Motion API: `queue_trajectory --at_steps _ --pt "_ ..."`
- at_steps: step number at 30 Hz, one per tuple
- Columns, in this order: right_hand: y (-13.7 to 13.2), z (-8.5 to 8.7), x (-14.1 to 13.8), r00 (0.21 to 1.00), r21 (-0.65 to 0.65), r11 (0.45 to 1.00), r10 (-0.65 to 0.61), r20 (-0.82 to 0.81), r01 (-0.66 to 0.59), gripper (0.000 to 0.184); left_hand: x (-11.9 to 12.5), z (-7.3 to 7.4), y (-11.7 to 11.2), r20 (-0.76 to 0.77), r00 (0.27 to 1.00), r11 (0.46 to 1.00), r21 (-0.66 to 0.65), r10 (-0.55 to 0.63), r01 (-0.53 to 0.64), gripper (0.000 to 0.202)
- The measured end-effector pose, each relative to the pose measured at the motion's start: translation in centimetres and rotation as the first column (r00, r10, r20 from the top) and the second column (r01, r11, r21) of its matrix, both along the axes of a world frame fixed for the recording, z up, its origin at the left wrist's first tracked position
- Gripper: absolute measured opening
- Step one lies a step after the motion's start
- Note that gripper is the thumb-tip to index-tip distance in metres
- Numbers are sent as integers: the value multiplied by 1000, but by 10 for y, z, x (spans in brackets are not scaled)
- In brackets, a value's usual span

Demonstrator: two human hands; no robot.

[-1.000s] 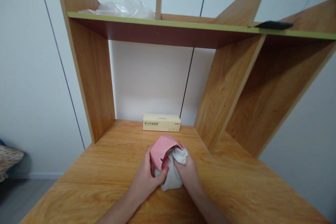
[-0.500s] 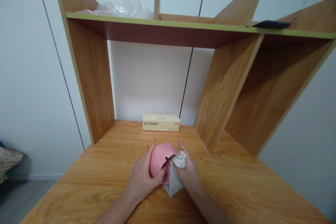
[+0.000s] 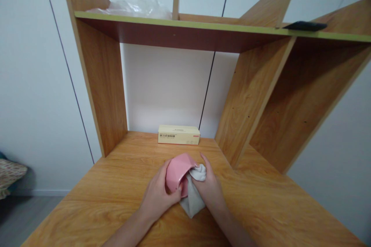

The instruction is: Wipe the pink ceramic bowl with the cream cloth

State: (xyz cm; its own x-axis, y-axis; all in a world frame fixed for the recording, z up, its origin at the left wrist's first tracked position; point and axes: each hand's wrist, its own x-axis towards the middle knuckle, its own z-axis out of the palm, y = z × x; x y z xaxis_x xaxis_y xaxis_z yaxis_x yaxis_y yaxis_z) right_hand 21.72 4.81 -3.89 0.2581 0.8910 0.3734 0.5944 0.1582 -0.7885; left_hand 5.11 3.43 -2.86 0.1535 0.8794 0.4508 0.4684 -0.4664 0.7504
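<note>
A pink bowl [image 3: 179,168] with faceted sides is tilted on its side above the desk, its opening turned to the right and toward me. My left hand [image 3: 158,191] grips it from the left, thumb at the rim and fingers behind the wall. In my right hand [image 3: 210,187] is a light grey cloth [image 3: 193,198], bunched at the bowl's rim and partly inside the opening. One corner of the cloth hangs down toward the desk. The right fingertips inside or behind the cloth are hidden.
A cream cling film box [image 3: 179,135] lies at the back of the wooden desk [image 3: 116,193]. Upright wooden panels [image 3: 240,112] flank it. Overhead, a shelf [image 3: 203,26] carries a crumpled clear plastic bag [image 3: 136,7] and a flat black object [image 3: 307,26].
The bowl has turned slightly in my left hand, so a notch in its rim no longer shows at the top. My right hand and the cloth have shifted a little.
</note>
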Motion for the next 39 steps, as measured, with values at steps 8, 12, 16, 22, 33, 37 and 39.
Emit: queue_trajectory --at_steps 8,12,16,22,33,37,39 --pt "-4 4 5 980 9 1000 -7 197 6 57 -2 1 -3 -126 992 997 69 -30 39 64" --pt "-2 -2 3 989 12 993 117 -87 -116 56 -2 -1 -1 -40 999 1000 6 -31 31 68" --pt "4 -9 -1 932 78 988 153 -328 -135 54 2 -4 0 54 997 995 -77 -58 62 81" --pt "4 -7 -4 966 61 994 107 -237 -95 60 2 -4 0 73 997 998 -53 -24 28 70" --pt "-7 8 2 974 14 1000 -13 228 10 59 -5 3 -3 -201 979 994 98 -25 46 75" --pt "-5 1 2 993 29 996 81 -86 -79 55 -2 1 -3 -132 991 999 44 -13 19 78" --pt "-1 -3 1 968 59 995 90 -235 -79 54 0 0 -3 -69 998 1000 13 -4 5 84"
